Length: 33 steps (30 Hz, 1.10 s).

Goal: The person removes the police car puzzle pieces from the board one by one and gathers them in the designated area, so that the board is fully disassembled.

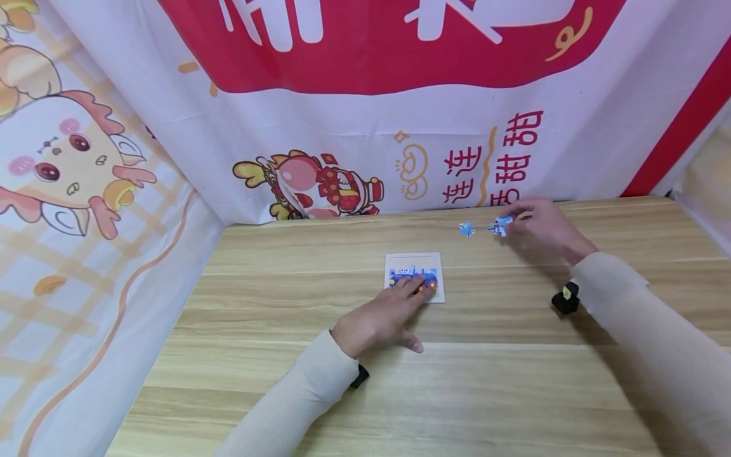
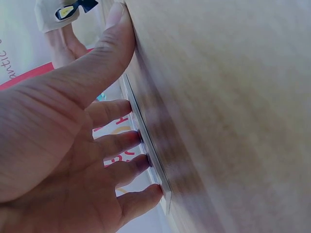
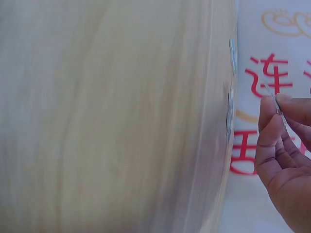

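Observation:
A small white square puzzle board (image 1: 414, 258) with a blue cartoon vehicle picture lies on the wooden table. My left hand (image 1: 388, 317) rests on it with spread fingertips, its thumb held off to the near side. The left wrist view shows these fingers touching the thin board (image 2: 151, 154) edge-on. Near the table's far edge, my right hand (image 1: 537, 225) pinches a thin blue and white puzzle piece (image 1: 505, 222), seen almost edge-on in the right wrist view. One loose blue piece (image 1: 467, 230) lies left of that hand; another piece (image 3: 230, 114) lies close below it.
The wooden table (image 1: 274, 304) ends at a white and red printed cloth (image 1: 342, 127) hanging behind it. Another patterned cloth (image 1: 85, 266) hangs along the left side. Black wrist camera mounts (image 1: 565, 299) sit under the sleeves.

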### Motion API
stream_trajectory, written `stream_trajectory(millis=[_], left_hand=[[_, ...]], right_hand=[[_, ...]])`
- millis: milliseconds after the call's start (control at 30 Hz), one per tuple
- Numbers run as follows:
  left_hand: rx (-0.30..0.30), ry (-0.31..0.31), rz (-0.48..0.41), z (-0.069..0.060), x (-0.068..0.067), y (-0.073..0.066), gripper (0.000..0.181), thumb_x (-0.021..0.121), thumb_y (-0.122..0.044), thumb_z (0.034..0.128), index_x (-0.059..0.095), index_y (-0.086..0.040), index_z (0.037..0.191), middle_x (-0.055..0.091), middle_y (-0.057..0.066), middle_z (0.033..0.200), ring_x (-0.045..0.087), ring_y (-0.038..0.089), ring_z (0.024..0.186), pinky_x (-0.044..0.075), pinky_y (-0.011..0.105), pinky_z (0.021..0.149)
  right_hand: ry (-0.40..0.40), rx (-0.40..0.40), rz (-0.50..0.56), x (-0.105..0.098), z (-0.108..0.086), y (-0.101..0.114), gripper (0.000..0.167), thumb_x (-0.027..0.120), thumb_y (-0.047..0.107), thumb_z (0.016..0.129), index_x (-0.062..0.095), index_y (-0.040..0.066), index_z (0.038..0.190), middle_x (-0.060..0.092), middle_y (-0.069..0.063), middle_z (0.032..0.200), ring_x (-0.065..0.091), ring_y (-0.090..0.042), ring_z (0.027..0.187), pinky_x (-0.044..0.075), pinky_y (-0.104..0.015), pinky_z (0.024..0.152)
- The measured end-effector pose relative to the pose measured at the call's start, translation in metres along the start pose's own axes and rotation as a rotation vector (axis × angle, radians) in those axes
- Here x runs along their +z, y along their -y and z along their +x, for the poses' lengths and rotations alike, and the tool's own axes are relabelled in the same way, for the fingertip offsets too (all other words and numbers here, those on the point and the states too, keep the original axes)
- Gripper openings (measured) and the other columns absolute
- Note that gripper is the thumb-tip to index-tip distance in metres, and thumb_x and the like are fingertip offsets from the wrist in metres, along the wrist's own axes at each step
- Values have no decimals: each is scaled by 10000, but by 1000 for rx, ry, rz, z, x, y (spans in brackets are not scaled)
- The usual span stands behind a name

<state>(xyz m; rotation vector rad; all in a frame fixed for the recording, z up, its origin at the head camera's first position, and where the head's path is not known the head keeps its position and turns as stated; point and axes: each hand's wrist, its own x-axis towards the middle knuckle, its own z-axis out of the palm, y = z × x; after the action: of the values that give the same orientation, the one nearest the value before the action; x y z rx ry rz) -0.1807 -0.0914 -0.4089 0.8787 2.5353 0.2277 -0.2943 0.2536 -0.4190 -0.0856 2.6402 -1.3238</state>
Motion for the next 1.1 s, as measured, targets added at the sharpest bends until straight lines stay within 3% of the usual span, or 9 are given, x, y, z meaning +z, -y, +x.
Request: stream_trajectory(millis=[67,267,567,800,1100], left_hand=[[0,0,1,0,0,0,1059,848,-436,842,244,-218,1685,130,76,1777,129,283,1645,208,474,1334],[0,1,-10,-1,-1,0,1050,847,-430,846,250,-218,1683,129,75,1778,122,285,1647,205,482,1334],[-2,5,-24,-1,0,0,1040,845,-422,850,255,-220,1682,121,64,1780,113,279,1649,195,481,1337],[-10,20,-35,-1,1,0,1064,855,-426,839,242,-230,1685,112,52,1782,111,271,1649,201,475,1336],[-7,4,-40,-1,0,1,1052,852,-427,836,257,-235,1681,131,46,1779,128,271,1647,208,465,1335]], right_hand=[[-9,26,-16,-5,1,-5,369,684,180,1011,667,69,1363,590,-165,1347,585,-288,1168,486,-356,957],[7,80,-35,-18,3,-18,437,656,237,1030,617,70,1432,502,-203,1529,427,-373,1359,389,-488,1069],[23,97,-24,-28,8,-33,440,614,130,1033,578,-16,1446,445,-248,1579,458,-367,1317,438,-400,1032],[25,156,-38,-30,10,-41,385,577,134,1064,609,-14,1418,607,-250,1348,586,-323,1094,528,-295,823],[15,173,-58,-32,14,-38,362,550,123,1076,611,-29,1398,619,-242,1289,548,-320,1045,524,-305,796]])
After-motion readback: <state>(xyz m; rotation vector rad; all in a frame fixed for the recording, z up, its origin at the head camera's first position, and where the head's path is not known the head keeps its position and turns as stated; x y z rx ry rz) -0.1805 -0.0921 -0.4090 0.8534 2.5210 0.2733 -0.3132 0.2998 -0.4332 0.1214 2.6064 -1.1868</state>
